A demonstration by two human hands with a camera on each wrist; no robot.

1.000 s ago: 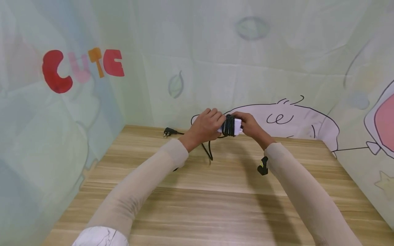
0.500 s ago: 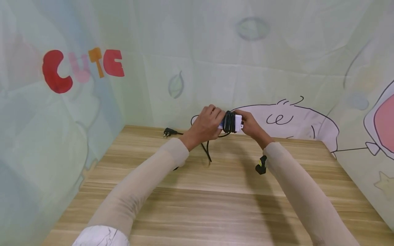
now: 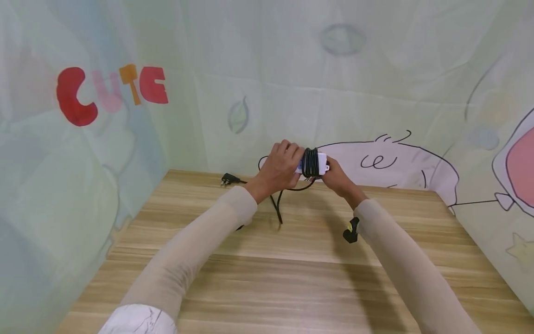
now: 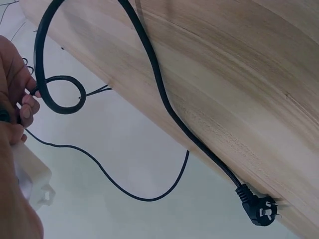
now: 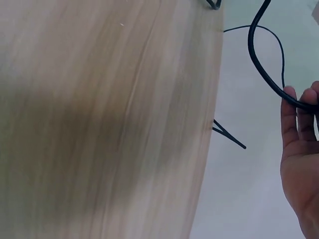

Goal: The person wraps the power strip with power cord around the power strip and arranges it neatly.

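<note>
My left hand [image 3: 280, 166] grips a white box [image 3: 322, 163] with a small screw tab, above the back of the table; its exact kind I cannot tell. Several turns of black power cord [image 3: 309, 162] are wound round the box beside my left fingers. At the box's right end, my right hand [image 3: 339, 178] holds a length of the cord, which lies across its fingers in the right wrist view. A loose stretch of cord hangs below the hands. The black plug [image 4: 261, 211] on the cord lies at the table's back left, its pins showing.
The wood-grain table [image 3: 267, 287] ends close behind the hands at a printed cloth backdrop [image 3: 267, 69]. A thin dark line on the cloth is part of its drawing. A black piece with yellow [image 3: 351, 231] shows beside the right cuff.
My right hand has moved from behind the box's right end down to below it, carrying the cord. The box has risen slightly. The plug has stayed in place.
</note>
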